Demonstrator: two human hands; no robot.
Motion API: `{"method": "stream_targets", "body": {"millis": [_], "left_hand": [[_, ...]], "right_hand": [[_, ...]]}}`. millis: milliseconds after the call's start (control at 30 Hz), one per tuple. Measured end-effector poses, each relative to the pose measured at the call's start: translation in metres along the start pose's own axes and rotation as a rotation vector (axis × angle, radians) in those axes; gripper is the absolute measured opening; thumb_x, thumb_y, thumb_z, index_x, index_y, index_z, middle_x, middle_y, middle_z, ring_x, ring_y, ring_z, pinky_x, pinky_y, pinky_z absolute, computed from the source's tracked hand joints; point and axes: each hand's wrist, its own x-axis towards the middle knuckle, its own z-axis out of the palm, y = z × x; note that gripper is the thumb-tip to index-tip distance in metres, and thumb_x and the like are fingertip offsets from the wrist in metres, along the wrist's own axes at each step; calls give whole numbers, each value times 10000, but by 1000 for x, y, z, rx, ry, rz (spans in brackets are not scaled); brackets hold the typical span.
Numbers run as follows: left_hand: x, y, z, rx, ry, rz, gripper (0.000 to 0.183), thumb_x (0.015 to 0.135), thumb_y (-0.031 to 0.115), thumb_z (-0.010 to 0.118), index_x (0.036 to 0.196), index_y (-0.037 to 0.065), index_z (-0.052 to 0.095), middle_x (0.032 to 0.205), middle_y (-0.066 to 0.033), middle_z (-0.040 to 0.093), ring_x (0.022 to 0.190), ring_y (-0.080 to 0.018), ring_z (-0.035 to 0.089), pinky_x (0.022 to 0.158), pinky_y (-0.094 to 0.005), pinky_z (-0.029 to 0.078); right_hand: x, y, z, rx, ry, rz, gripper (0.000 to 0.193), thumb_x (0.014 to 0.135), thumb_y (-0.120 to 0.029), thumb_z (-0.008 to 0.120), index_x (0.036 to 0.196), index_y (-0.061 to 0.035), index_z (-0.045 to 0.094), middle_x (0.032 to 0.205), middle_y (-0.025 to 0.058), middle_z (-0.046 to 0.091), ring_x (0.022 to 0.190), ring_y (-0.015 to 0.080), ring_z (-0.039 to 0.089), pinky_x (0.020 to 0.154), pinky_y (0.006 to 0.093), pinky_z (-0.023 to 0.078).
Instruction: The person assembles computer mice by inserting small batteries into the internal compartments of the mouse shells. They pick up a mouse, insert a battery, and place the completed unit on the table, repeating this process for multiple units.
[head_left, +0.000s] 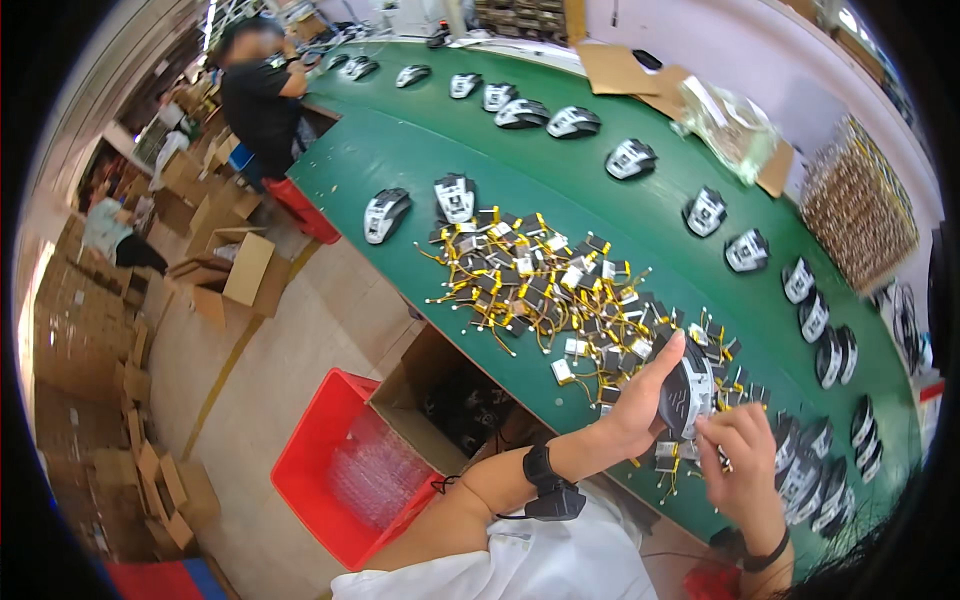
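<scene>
Green bench (400,150) — heaped wired batteries (545,275), black-and-white computer mice (387,215), brown cardboard (615,70)

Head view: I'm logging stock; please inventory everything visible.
Table: one, green, centre
Held mouse: one, black and silver, centre right
Other mice: over twenty, black and silver, table
Wired packs: uncountable heap, black, silver, yellow, table
Bag: one, clear, upper right
Flat cardboard: several, brown, by bag
Ribbed stack: one, brown, right
Bin: one, red, beside table
Bubble wrap: some, clear, in bin
Cartons: many, brown, beside bin, left
Colleagues: at least two, black, pale clothing, background
Shirt: one, white, bottom
Wristbands: two, black, near bottom
Left hand: one, bare, holding mouse
Right hand: one, bare, at mouse
</scene>
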Motion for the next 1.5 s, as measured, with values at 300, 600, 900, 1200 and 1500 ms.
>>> {"method": "stream_targets", "body": {"millis": [300,600,900,1200,1500], "left_hand": [[7,-12,6,34,67,40,424,991,505,535,935,102,655,798,-4,664,670,-84,633,590,-236,504],[6,-11,-9,384,-154,339,598,1013,462,503,1393,6,427,1200,-100,615,1045,-160,611,921,-312,498],[-9,5,-3,365,-294,438,710,972,493,503,1482,47,292,1258,-147,566,1083,-229,608,954,-379,503],[5,6,11,353,-248,379,944,863,714,499,1448,-2,306,1093,-185,617,963,-291,652,828,-392,554],[5,4,11,446,-222,422,982,840,744,499,1428,-21,316,1058,-189,616,900,-287,658,778,-384,559]], "right_hand": [[-17,5,28,-27,86,81,333,623,37,719,869,-44,509,731,96,488,694,296,487,637,411,373],[-46,10,49,613,313,461,409,871,-91,619,1242,41,507,889,43,595,718,89,518,641,260,439],[-28,0,49,1327,79,739,338,1000,-286,498,1100,20,601,766,51,618,627,133,583,618,274,516],[-22,4,45,1508,52,769,250,1020,-245,503,968,-14,584,757,43,624,667,125,598,652,269,510],[-23,6,45,1494,31,805,228,1006,-219,551,984,0,612,799,58,674,693,127,655,662,276,550]]}}
